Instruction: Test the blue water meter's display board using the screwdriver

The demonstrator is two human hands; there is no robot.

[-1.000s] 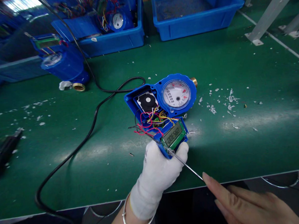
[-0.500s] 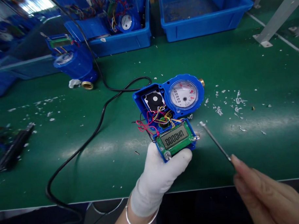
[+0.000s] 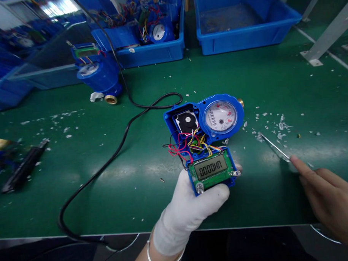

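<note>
My left hand [image 3: 191,210], in a white glove, grips a blue-cased LCD display board [image 3: 211,169] by its near edge, thumb on the front. Red, yellow, white and black wires run from the board to an opened blue water meter [image 3: 239,113] lying on the bench just beyond it. The meter has a round dial and a box with a black-and-white part inside. My bare right hand [image 3: 326,193] is closed round a thin metal rod [image 3: 275,146], screwdriver-like, its handle hidden in the fingers. The rod's tip is at the white scraps [image 3: 281,126] right of the meter.
A second blue meter [image 3: 99,74] stands back left beside a blue bin [image 3: 157,53] full of meters. Another blue bin [image 3: 245,38] is at the back. A black cable [image 3: 106,167] loops across the green bench. A black tool [image 3: 25,168] lies far left; a metal leg [image 3: 330,37] stands right.
My right hand has moved right and away from me with the rod, from beside the display board to the white scraps. The left hand still holds the display board; the whole view has shifted slightly.
</note>
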